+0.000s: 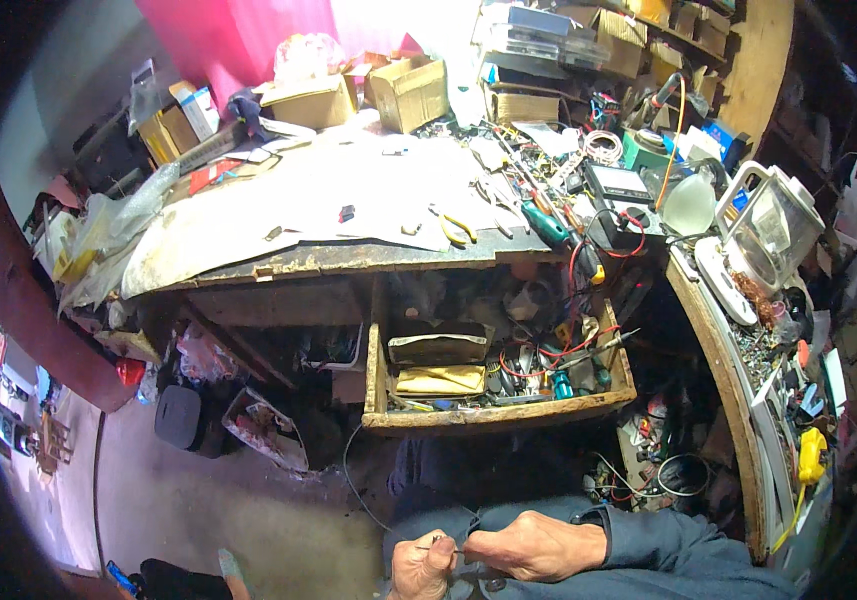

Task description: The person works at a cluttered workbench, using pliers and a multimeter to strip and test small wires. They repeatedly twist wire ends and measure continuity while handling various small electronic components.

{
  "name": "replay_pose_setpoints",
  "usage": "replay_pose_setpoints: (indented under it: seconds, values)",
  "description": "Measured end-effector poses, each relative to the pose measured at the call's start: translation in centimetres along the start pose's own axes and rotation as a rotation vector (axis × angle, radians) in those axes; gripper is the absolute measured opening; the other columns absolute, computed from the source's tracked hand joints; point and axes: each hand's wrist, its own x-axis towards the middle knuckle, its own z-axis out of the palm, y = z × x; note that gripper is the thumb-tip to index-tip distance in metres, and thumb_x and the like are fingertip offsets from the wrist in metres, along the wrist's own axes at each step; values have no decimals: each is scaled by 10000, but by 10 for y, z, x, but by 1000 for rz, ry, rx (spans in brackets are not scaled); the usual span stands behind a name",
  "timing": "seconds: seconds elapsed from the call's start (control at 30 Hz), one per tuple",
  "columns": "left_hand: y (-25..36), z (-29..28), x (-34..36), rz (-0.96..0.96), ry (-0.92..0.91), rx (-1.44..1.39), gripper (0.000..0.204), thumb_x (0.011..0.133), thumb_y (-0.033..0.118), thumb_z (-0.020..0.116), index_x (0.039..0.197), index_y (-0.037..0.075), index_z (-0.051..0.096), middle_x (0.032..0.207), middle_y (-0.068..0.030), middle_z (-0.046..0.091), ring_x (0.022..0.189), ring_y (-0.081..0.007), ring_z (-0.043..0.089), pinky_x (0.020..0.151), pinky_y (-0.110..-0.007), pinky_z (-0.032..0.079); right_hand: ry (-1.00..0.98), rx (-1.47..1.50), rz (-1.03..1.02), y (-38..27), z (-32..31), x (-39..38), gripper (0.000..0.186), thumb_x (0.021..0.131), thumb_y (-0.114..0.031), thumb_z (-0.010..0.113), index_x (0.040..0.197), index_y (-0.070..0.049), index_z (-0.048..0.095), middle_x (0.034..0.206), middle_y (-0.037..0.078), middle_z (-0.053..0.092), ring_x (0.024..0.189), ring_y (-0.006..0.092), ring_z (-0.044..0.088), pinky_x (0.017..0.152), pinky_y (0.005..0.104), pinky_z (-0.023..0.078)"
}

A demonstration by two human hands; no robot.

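Low over my lap, my left hand (418,570) and my right hand (540,547) are held close together. The fingers of both are closed. A thin dark, wire-like piece (459,550) shows between them, too small to name. The right fist hides most of whatever it grips; the left thumb and fingertips pinch a small thing I cannot make out. Beyond the hands, an open wooden drawer (508,414) juts from the workbench. It holds a tan envelope-like packet (440,380), a green-handled tool (561,384) and red-wired test probes.
Yellow-handled pliers (456,230) and a green screwdriver (545,222) lie on the paper-covered bench (298,200). A meter (618,184) stands at its right. A wooden-edged side shelf (718,370) bears a clear jug (776,225). A bin of scraps (266,430) stands on the floor.
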Motion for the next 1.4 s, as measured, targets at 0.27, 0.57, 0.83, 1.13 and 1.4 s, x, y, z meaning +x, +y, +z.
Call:
replay_pose_setpoints:
  seconds: [0.27,0.57,0.83,1.13,1.4]
  values:
    - [13,-87,5,293,-10,-531,343,1022,318,604,836,34,558,667,-29,555,580,-106,490,526,-280,380,125,-119,108,-16,-37,-27,198,887,-42,623,1066,-72,545,765,171,609,652,389,652,551,435,512]
    - [94,-41,87,-11,-41,85,398,1085,421,462,867,93,517,673,-4,434,489,-79,348,450,-247,305,461,-142,148,-2,-33,34,75,988,-97,617,990,-25,638,703,157,621,599,324,637,561,380,494]
    - [86,-52,116,186,-4,428,273,1038,97,588,1285,-17,555,991,-109,703,708,-140,660,640,-264,550,621,-395,-4,24,-35,52,182,931,-76,672,1109,-48,702,869,170,700,737,345,698,647,392,556]
    - [81,-42,134,178,-83,341,317,1066,153,556,1337,-12,547,1029,-120,698,739,-165,685,667,-267,545,678,-467,8,42,-28,64,315,877,8,690,1181,-58,641,887,178,701,741,350,713,639,395,564]
    - [77,-40,130,195,45,615,369,1097,217,511,1381,-9,580,866,-48,642,639,-100,598,576,-223,489,654,-591,-2,48,-22,76,208,907,-22,646,1108,-75,632,840,141,702,707,316,704,592,404,547]
